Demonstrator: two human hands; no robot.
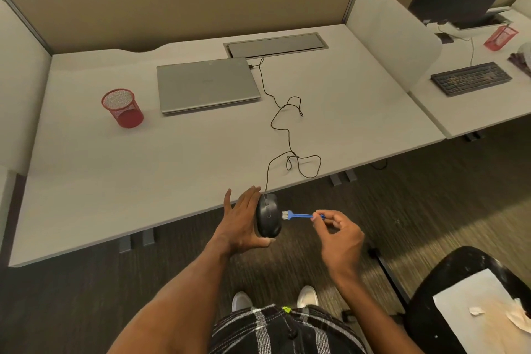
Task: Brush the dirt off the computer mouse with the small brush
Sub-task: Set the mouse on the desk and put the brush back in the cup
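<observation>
Head view: the left hand (244, 221) cups a dark grey corded computer mouse (268, 217), held off the near edge of the worktop (115, 175), fingers wrapped behind it. At its 3 o'clock, the right hand (336, 234) pinches a small blue brush (298, 215), white bristles touching the mouse. At 12 o'clock lie a closed laptop (207, 85) and red mesh cup (122, 108); brown carpet below.

Two red mesh cups (123, 108) (501, 37), one laptop (207, 85), one mouse (268, 215).
</observation>
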